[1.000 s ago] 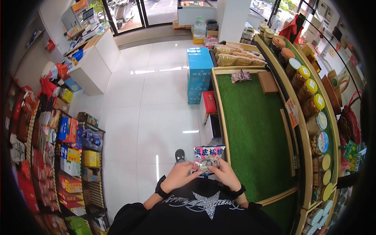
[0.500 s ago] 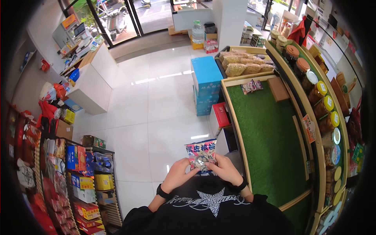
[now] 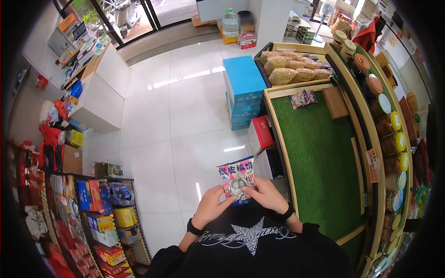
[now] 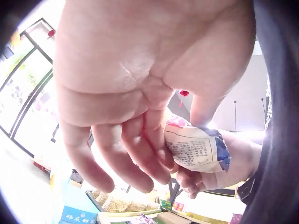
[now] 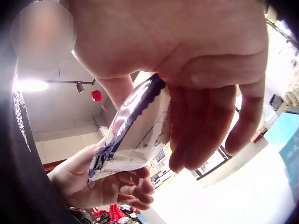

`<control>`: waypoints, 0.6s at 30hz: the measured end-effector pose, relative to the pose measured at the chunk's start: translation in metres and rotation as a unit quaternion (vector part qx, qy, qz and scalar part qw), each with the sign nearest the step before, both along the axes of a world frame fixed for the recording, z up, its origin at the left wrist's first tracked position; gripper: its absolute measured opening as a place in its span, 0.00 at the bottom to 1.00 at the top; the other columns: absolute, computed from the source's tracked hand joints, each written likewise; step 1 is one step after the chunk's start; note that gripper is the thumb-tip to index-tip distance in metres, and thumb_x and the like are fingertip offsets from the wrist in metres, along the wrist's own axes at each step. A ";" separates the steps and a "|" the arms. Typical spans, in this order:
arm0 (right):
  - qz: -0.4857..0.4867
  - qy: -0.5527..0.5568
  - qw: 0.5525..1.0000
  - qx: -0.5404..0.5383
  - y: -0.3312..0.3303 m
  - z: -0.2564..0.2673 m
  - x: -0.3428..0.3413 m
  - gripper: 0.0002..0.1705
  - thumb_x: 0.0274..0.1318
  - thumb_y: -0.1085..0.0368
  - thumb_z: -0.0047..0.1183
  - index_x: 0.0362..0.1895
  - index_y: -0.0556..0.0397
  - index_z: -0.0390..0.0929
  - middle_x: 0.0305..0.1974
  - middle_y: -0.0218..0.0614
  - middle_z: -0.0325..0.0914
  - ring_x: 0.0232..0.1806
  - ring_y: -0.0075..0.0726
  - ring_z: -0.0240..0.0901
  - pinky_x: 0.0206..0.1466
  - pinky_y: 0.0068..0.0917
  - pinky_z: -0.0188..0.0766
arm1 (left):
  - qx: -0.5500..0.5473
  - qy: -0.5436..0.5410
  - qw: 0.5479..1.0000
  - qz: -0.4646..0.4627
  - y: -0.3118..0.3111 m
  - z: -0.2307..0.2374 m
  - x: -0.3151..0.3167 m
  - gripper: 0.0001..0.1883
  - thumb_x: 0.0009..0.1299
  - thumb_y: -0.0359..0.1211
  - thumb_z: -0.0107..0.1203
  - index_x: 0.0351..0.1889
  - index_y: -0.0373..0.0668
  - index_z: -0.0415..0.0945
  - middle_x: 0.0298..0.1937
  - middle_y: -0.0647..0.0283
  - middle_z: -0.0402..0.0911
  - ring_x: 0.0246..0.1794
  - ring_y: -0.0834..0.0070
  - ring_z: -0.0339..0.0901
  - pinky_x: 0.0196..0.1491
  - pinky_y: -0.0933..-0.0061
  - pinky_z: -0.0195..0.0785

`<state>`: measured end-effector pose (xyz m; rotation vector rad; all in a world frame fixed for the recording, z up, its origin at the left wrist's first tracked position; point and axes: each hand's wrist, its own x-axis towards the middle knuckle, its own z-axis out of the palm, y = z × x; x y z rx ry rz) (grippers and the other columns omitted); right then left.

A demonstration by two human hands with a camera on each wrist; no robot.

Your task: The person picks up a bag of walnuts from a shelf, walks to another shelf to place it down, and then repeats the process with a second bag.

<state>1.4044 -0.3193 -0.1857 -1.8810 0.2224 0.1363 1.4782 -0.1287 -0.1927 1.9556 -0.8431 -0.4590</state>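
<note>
Both hands hold a small snack packet [image 3: 236, 175] in front of the chest, its printed front tilted up toward the head camera. It is pink and white with blue ends and large dark characters. The left hand [image 3: 211, 206] pinches its left side, thumb on the front and fingers behind. On the other side the right hand [image 3: 270, 197] grips it the same way, its thumb lying across the printed face. In the left wrist view the packet's back [image 4: 194, 149] shows small printed text. A serrated blue edge of the packet [image 5: 128, 135] appears in the right wrist view.
Right of the person stands a wooden display bin lined with green turf [image 3: 310, 153], holding two small packets [image 3: 303, 99] and a brown block [image 3: 335, 103]. Jars [image 3: 396, 141] line its far side. Blue boxes [image 3: 243, 78] are stacked beside it. Shelves of packaged goods [image 3: 104, 222] stand left.
The packet has tipped more upright, showing more of its front, while both hands keep their hold. The head view has shifted, and the bin now appears slightly farther right.
</note>
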 end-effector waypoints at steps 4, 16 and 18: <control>0.000 -0.053 0.998 -0.029 -0.026 0.012 0.033 0.22 0.50 0.53 0.55 0.37 0.61 0.70 0.23 0.43 0.73 0.25 0.43 0.70 0.29 0.31 0.64 | 0.042 0.055 0.998 -0.009 -0.029 0.007 0.038 0.15 0.60 0.35 0.57 0.41 0.36 0.73 0.36 0.52 0.76 0.38 0.57 0.74 0.43 0.66 0.65; -0.045 -0.107 0.992 -0.044 -0.145 0.010 0.104 0.23 0.48 0.52 0.56 0.38 0.60 0.71 0.26 0.45 0.72 0.28 0.47 0.72 0.32 0.34 0.65 | 0.005 0.056 0.998 -0.007 -0.158 0.019 0.124 0.12 0.62 0.34 0.55 0.35 0.33 0.71 0.26 0.56 0.75 0.27 0.68 0.73 0.34 0.73 0.65; -0.056 -0.105 0.989 -0.089 -0.160 0.014 0.108 0.20 0.51 0.56 0.54 0.38 0.61 0.70 0.27 0.43 0.70 0.27 0.41 0.72 0.31 0.30 0.66 | -0.001 0.029 1.000 -0.006 -0.174 0.016 0.132 0.14 0.62 0.38 0.56 0.30 0.35 0.68 0.24 0.53 0.74 0.26 0.58 0.73 0.29 0.66 0.63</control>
